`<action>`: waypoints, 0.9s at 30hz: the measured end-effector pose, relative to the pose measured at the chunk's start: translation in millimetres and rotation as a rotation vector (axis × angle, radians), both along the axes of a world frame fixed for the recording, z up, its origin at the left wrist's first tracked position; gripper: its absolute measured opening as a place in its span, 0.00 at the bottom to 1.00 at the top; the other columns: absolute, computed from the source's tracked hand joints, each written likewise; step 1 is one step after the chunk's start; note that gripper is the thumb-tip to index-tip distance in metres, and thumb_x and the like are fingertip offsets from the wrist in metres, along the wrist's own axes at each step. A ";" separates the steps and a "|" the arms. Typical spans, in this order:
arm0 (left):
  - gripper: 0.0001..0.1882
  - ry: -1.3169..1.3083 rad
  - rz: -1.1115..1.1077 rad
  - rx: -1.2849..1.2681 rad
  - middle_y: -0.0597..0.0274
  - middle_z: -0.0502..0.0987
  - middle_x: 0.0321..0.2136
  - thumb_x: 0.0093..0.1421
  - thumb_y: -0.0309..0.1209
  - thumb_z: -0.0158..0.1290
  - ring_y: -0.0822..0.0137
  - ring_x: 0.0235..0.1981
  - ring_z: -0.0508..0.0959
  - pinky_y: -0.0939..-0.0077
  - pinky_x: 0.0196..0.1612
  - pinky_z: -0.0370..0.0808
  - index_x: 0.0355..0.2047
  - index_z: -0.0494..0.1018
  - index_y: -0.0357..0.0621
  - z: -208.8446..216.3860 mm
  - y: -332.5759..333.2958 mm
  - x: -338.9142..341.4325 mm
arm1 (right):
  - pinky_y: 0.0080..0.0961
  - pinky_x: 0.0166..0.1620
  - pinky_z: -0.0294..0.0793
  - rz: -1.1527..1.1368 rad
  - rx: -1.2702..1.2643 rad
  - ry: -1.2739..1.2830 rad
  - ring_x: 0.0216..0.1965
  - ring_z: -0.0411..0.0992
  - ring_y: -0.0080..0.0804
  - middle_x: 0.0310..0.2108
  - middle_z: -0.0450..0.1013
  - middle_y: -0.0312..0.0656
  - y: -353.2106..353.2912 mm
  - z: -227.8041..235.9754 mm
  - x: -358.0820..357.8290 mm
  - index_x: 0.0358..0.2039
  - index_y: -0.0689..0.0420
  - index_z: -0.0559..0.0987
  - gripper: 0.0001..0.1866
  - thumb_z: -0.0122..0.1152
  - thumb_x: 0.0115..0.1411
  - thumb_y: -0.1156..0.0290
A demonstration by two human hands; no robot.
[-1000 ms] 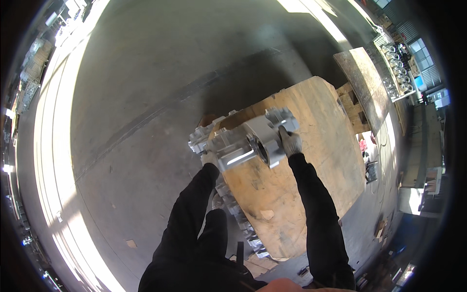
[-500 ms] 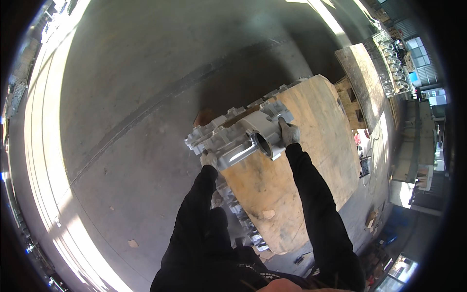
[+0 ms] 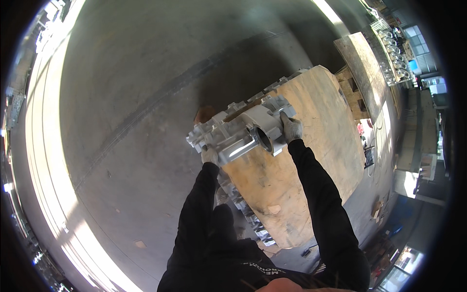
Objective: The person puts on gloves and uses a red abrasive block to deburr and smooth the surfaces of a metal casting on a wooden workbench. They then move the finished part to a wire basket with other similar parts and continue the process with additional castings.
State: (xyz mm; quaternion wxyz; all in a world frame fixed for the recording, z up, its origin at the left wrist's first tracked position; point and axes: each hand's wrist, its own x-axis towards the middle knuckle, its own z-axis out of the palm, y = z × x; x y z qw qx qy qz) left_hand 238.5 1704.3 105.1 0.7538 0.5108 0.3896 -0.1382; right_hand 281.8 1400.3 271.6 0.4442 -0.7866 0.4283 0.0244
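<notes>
A large silvery cast-metal housing [image 3: 237, 140] with a round bore lies across the left far corner of a wooden board [image 3: 311, 126]. My left hand [image 3: 209, 155], in a pale work glove, grips its near left end. At the other end, close to the round opening, my gloved right hand [image 3: 292, 127] is closed on the housing's edge. The fingertips of both hands are partly hidden by the metal. Whether the housing rests fully on the board or is slightly raised, I cannot tell.
More cast-metal parts [image 3: 248, 214] show beneath the board along its left edge. A second wooden board [image 3: 362, 68] leans or lies on a wooden crate at the far right. Beyond it stands a rack of metal parts [image 3: 396, 58]. Grey concrete floor [image 3: 131, 63] surrounds the stack.
The view has shifted slightly, moving the board and surroundings in the picture. Both hands keep their hold on the housing, which has barely moved relative to the board.
</notes>
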 end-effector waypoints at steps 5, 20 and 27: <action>0.16 0.041 0.027 0.074 0.60 0.78 0.37 0.72 0.38 0.42 0.65 0.33 0.78 0.68 0.35 0.78 0.49 0.71 0.41 5.5 -6.6 -7.5 | 0.33 0.43 0.76 0.124 -0.077 0.086 0.36 0.81 0.39 0.33 0.82 0.50 10.8 21.9 6.8 0.37 0.62 0.86 0.31 0.61 0.57 0.41; 0.17 -0.035 -0.001 -0.092 0.52 0.78 0.44 0.71 0.36 0.44 0.62 0.41 0.78 0.68 0.42 0.76 0.54 0.68 0.39 -56.6 2.9 -1.6 | 0.36 0.42 0.77 0.078 -0.108 0.026 0.35 0.81 0.42 0.29 0.82 0.48 17.9 35.0 3.5 0.31 0.56 0.87 0.33 0.56 0.57 0.35; 0.22 0.024 -0.111 -0.012 0.55 0.79 0.47 0.73 0.38 0.38 0.60 0.43 0.81 0.64 0.43 0.82 0.58 0.70 0.38 -59.2 8.1 5.3 | 0.36 0.44 0.77 0.226 -0.148 0.007 0.38 0.80 0.45 0.31 0.81 0.50 5.5 25.9 0.9 0.34 0.57 0.86 0.32 0.53 0.62 0.38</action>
